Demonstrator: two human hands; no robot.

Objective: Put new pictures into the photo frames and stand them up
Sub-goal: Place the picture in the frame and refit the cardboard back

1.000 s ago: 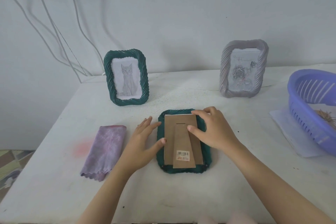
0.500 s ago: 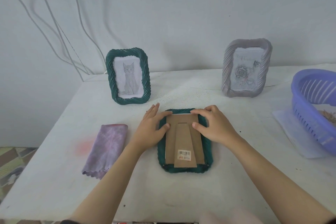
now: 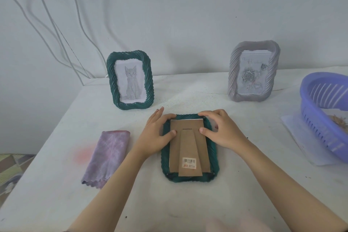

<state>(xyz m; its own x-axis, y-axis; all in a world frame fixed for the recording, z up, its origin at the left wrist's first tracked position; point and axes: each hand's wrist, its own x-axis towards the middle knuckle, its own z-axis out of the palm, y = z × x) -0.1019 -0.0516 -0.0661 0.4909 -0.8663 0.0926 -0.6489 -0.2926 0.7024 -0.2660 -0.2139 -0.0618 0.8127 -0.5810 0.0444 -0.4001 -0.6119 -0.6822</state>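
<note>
Your task piece, the dark green twisted-rim photo frame (image 3: pixel 165 158), lies face down and flat on the white table (image 3: pixel 188 205), centre, right in front of you. Brown cardboard backing board (image 3: pixel 206 149) sits in its recess, fold-out cardboard stand (image 3: pixel 189 147) flat against it, barcode sticker (image 3: pixel 189 163) near the stand's lower end. A thin white edge shows above the board's top edge.

Your left hand (image 3: pixel 155 135) lies over the frame's upper left corner: fingers mostly straight and close together pointing away from you, index bent onto the top rim, thumb tip pressing the board's left edge. Your right hand (image 3: pixel 223 131) is on the upper right corner: fingers curled and bunched over the rim, index tip at the top right corner, thumb tip pressing the board's right edge.

Behind, left: second green twisted-rim frame (image 3: pixel 111 81), upright, grey cat drawing (image 3: pixel 131 81) in it. Behind, right: grey-lilac twisted-rim frame (image 3: pixel 233 73), upright, rose picture (image 3: pixel 251 77) in it. Both well apart from the flat frame.

Left of your left arm: folded purple cloth (image 3: pixel 107 156), not touching the frame. Far right: lilac slotted plastic basket (image 3: pixel 308 103), resting on a white sheet (image 3: pixel 299 137); its contents are too cut off to tell. White cables (image 3: pixel 56 30) hang on the wall, upper left.
</note>
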